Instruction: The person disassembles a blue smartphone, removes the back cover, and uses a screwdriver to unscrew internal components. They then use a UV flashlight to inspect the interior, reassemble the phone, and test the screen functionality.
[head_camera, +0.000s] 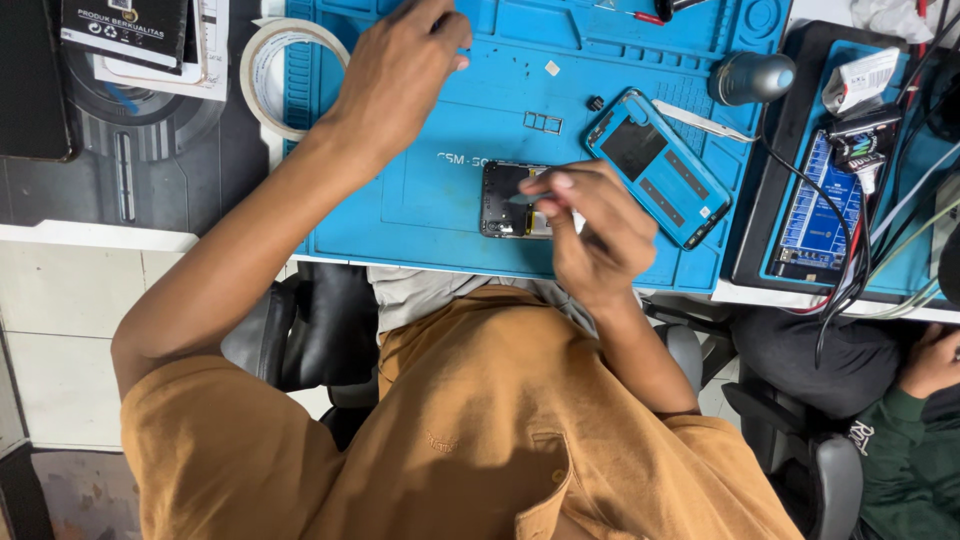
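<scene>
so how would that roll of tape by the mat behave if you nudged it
The roll of tape lies flat on its side, so it would probably slide, not roll. It looks like a thin ring with a wide hollow centre, likely light. Stood on edge, it could roll away.

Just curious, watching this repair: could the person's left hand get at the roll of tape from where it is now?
Probably yes. The left hand rests on the blue mat, right beside the roll of tape, with nothing lying between them.

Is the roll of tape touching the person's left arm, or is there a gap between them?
Cannot tell. In the head view the roll of tape disappears behind the left hand and wrist, but the arm may simply pass above it; no contact or gap shows plainly.
</scene>
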